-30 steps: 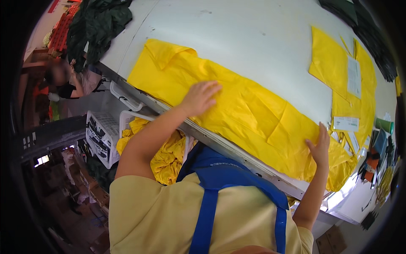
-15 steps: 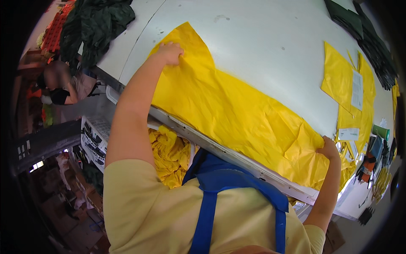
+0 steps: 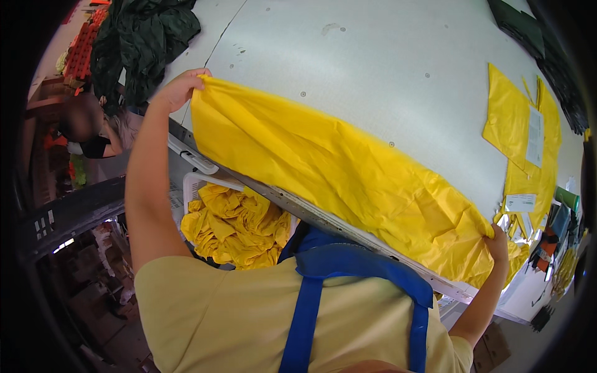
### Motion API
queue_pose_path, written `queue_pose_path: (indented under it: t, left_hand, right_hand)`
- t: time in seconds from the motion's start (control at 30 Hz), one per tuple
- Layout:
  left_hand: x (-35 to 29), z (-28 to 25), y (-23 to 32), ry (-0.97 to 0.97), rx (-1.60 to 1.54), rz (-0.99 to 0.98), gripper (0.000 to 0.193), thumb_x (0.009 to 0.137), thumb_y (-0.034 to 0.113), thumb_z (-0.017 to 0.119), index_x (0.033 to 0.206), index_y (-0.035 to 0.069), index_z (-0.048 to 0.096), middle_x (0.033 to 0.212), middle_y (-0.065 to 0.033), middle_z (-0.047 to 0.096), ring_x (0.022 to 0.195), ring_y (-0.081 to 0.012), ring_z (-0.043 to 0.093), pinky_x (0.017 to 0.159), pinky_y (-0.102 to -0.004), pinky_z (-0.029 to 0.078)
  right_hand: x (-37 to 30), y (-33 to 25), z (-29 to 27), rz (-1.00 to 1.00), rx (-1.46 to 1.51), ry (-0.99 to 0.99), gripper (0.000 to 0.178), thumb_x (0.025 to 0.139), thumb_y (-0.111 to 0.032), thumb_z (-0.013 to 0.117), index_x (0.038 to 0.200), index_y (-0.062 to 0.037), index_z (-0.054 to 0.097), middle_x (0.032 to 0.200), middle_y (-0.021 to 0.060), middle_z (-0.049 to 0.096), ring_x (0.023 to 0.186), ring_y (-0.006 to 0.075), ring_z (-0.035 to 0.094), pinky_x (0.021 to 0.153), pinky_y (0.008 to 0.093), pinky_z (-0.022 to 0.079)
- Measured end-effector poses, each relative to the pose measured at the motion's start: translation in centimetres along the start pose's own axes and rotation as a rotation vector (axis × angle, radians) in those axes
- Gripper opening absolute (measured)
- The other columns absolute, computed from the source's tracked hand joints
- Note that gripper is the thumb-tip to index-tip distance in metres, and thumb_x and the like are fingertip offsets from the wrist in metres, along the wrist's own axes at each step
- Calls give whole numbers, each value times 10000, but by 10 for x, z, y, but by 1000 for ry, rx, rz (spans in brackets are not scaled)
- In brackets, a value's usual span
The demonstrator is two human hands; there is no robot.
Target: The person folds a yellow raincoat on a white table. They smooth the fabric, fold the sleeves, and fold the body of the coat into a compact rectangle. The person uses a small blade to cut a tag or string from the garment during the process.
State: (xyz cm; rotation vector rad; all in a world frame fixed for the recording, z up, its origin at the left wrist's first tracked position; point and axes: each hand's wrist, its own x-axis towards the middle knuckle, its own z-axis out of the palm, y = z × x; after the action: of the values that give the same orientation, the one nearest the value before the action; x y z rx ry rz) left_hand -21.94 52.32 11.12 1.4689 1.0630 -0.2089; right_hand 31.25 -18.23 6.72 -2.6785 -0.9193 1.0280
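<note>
A long piece of thin yellow fabric (image 3: pixel 336 168) stretches across the near part of the white table, its surface creased. My left hand (image 3: pixel 181 88) pinches its far left corner between thumb and fingers. At the right end my right hand (image 3: pixel 497 242) is closed on the fabric's edge; part of its fingers is hidden. Between the hands the fabric is drawn out lengthwise, and its lower edge runs along the table's front edge.
Crumpled yellow fabric fills a white basket (image 3: pixel 191 186) below the table edge. Dark green fabric (image 3: pixel 143 46) is heaped at the far left. Yellow pieces with papers (image 3: pixel 521 143) and dark folded pieces (image 3: pixel 563 81) lie at the right. A person (image 3: pixel 93 127) is beyond the table's left side.
My left hand has moved left and drawn the corner with it. The upright flap at the left end is now pulled flat. My right hand keeps its hold.
</note>
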Motion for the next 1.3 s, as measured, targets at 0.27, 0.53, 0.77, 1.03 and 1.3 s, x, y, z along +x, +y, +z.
queue_pose_path:
  t: [0.27, 0.53, 0.77, 1.03, 1.3]
  left_hand:
    - [121, 69, -44, 772, 851, 103, 328, 851, 206, 547, 1168, 142, 601, 1119, -102, 590, 1070, -292, 554, 881, -397, 465]
    - [152, 86, -1, 607, 1285, 30, 233, 838, 152, 546, 1023, 78, 667, 1000, -149, 625, 967, -314, 605, 844, -378, 486]
    - [172, 6, -37, 689, 77, -77, 217, 820, 174, 538, 961, 63, 660, 856, -157, 643, 895, -335, 627, 776, -404, 507]
    - [69, 93, -70, 1047, 776, 309, 519, 895, 352, 536, 1348, 137, 405, 1376, -153, 375, 1277, -358, 339, 1031, -519, 280]
    - [-7, 184, -181, 1109, 629, 158, 749, 872, 265, 608, 1475, 144, 180, 1507, -202, 133, 1351, -383, 213, 1091, -520, 193]
  right_hand:
    - [49, -5, 27, 192, -285, -23, 416, 694, -51, 598, 1109, -53, 608, 1036, 199, 636, 980, 382, 587, 830, 430, 474]
    - [48, 13, 46, 181, -379, 118, 434, 694, -65, 590, 1128, -77, 585, 1068, 190, 623, 955, 401, 588, 832, 452, 479]
    - [50, 14, 50, 189, -349, 155, 391, 690, -47, 568, 1081, -56, 583, 1057, 185, 617, 957, 401, 581, 828, 451, 472]
    - [34, 8, 69, 156, -574, 408, 604, 704, -87, 625, 1284, -94, 457, 1267, 180, 496, 1154, 372, 484, 924, 470, 408]
    - [-27, -180, 178, -206, -352, 338, 660, 853, -416, 557, 1423, -156, 350, 1515, 152, 206, 1412, 373, 94, 1097, 576, 11]
